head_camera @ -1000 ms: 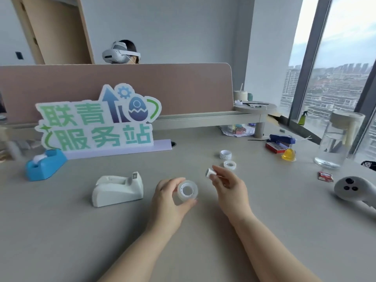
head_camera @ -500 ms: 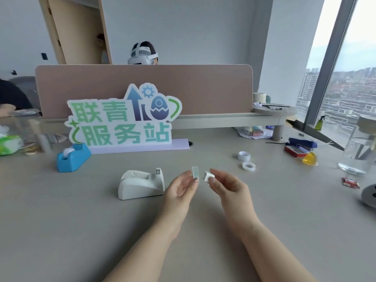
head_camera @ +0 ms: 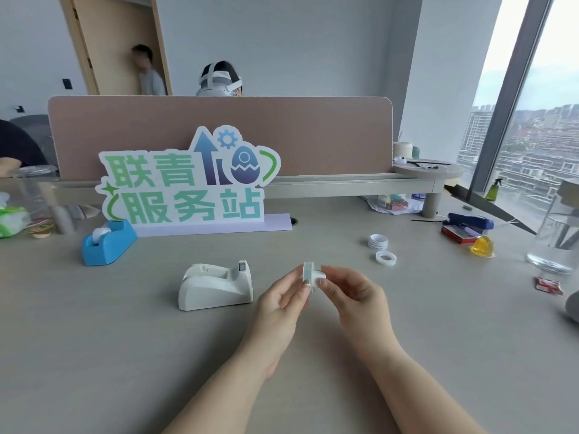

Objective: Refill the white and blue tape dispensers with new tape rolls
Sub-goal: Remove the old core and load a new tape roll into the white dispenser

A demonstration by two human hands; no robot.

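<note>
My left hand [head_camera: 283, 300] pinches a clear tape roll [head_camera: 308, 272], held edge-on above the desk. My right hand [head_camera: 352, 294] holds a small white spool core [head_camera: 320, 277] pressed against the roll's right side. The white dispenser [head_camera: 216, 286] sits just left of my hands with its cradle bare. A blue dispenser [head_camera: 108, 243] stands further back at the left, with a white core in it. Two spare tape rolls lie behind my hands to the right: a stacked one [head_camera: 378, 241] and a flat one [head_camera: 386, 257].
A green-and-blue sign [head_camera: 188, 183] stands in front of a brown partition. A blue stapler [head_camera: 470, 221], red box, yellow object [head_camera: 482, 246] and glass jar [head_camera: 556, 242] are at the right. A person with a headset sits behind the partition.
The tape roll turned from face-on to edge-on in my left hand. My right hand brought the white core against it. The view shifted left.
</note>
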